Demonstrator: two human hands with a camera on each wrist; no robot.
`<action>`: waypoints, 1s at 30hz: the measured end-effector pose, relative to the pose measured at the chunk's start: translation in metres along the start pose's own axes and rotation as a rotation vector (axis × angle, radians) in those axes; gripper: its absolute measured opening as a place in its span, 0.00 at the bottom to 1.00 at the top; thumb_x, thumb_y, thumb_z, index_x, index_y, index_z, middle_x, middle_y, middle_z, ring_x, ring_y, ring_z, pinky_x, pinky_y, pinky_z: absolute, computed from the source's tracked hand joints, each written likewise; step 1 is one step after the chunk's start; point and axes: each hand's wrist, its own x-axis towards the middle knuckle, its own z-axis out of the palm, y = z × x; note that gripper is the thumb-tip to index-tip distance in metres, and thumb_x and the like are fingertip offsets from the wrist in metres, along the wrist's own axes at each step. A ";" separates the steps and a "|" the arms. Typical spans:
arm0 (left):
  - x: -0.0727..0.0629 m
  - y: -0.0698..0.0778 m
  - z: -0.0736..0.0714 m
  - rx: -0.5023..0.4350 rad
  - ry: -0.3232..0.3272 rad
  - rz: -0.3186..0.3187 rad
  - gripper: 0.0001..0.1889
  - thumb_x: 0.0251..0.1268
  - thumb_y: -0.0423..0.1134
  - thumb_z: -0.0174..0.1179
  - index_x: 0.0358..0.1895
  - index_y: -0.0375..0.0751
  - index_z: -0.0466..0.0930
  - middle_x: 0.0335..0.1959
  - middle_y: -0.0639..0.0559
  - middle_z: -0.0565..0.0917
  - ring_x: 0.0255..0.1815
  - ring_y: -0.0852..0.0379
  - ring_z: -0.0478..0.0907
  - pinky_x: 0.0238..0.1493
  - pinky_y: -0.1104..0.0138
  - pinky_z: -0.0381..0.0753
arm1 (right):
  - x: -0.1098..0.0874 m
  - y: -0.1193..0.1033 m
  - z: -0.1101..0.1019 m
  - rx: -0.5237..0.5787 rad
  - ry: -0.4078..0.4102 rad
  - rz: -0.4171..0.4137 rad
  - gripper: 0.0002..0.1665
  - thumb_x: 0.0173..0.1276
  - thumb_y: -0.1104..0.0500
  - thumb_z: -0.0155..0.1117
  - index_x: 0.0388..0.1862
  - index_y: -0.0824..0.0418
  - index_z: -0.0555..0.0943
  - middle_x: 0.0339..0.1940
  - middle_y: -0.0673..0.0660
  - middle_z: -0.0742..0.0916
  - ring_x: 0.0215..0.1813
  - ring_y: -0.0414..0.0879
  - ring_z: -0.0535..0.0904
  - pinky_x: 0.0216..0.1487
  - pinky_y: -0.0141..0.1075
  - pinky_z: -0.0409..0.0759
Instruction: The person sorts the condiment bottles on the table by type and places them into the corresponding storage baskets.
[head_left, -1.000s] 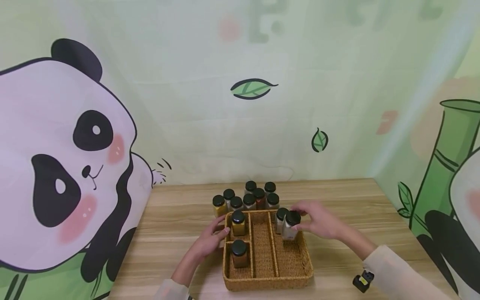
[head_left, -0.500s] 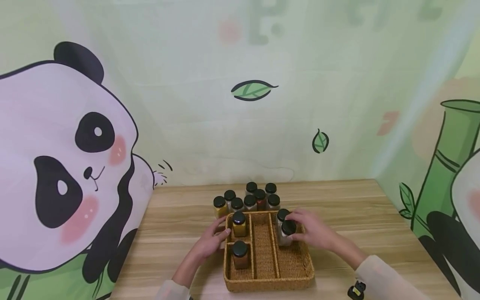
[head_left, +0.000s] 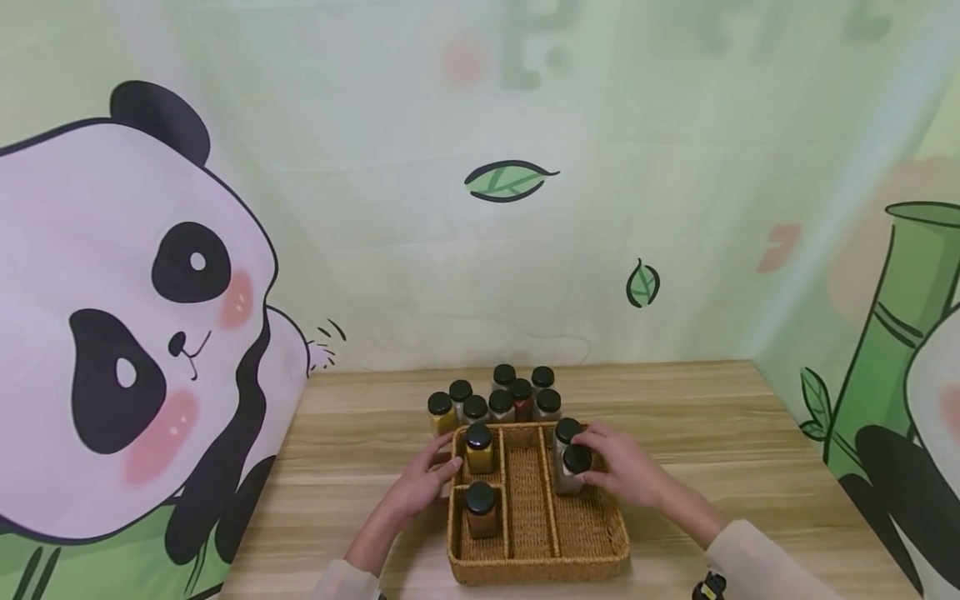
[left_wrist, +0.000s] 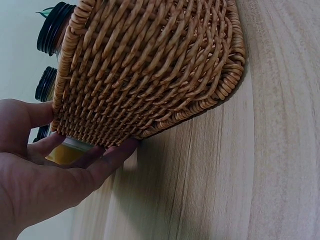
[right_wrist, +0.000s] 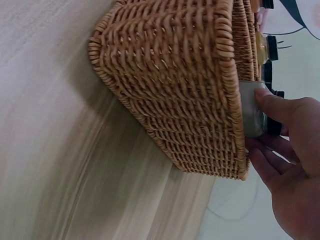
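A woven basket (head_left: 536, 571) with compartments stands on the table. My left hand (head_left: 416, 487) grips its left side near the far corner, thumb at the rim and fingers against the outer wall (left_wrist: 145, 70). In the right-hand compartment, my right hand (head_left: 628, 468) pinches a clear spice jar (right_wrist: 253, 109) with a black lid between thumb and fingers. The jar is upright, just in front of another black-lidded jar (head_left: 567, 431); whether its base touches the basket floor is hidden. The left compartments hold a yellow-filled jar (head_left: 478, 457) and a brown-filled jar (head_left: 482, 521).
Behind the basket several black-lidded jars stand close together, among them a yellow one (head_left: 441, 415) and a red one (head_left: 521, 400). The wooden table (head_left: 697, 417) meets a printed panda cloth (head_left: 390, 250) at the back.
My right hand has lowered the spice jar and shifted it slightly left, in front of the other jar in the right compartment. The left hand keeps its place on the basket.
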 end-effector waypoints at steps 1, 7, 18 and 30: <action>0.000 0.000 0.000 0.003 0.002 0.000 0.34 0.83 0.42 0.58 0.84 0.41 0.57 0.76 0.21 0.62 0.70 0.25 0.72 0.56 0.43 0.87 | 0.000 0.000 0.001 0.001 0.004 -0.001 0.28 0.62 0.63 0.82 0.60 0.68 0.83 0.50 0.56 0.85 0.47 0.49 0.83 0.46 0.40 0.86; 0.000 0.000 0.000 0.022 0.013 0.000 0.34 0.83 0.42 0.58 0.84 0.41 0.57 0.76 0.21 0.62 0.70 0.25 0.72 0.56 0.44 0.87 | -0.002 -0.002 0.005 0.015 0.040 -0.007 0.28 0.62 0.62 0.82 0.59 0.68 0.83 0.49 0.56 0.86 0.47 0.49 0.84 0.46 0.43 0.86; -0.001 0.000 0.001 0.020 0.012 -0.005 0.34 0.82 0.42 0.58 0.84 0.41 0.57 0.77 0.21 0.62 0.70 0.24 0.71 0.56 0.43 0.87 | -0.004 -0.004 0.008 0.029 0.057 0.033 0.27 0.63 0.61 0.82 0.58 0.68 0.81 0.52 0.59 0.86 0.50 0.53 0.86 0.50 0.46 0.88; -0.001 0.002 0.002 0.029 0.012 -0.002 0.34 0.83 0.43 0.58 0.84 0.41 0.57 0.76 0.20 0.62 0.71 0.24 0.70 0.56 0.43 0.87 | -0.006 -0.003 0.009 0.006 0.056 0.073 0.29 0.64 0.60 0.81 0.61 0.68 0.81 0.54 0.58 0.86 0.52 0.52 0.85 0.51 0.46 0.88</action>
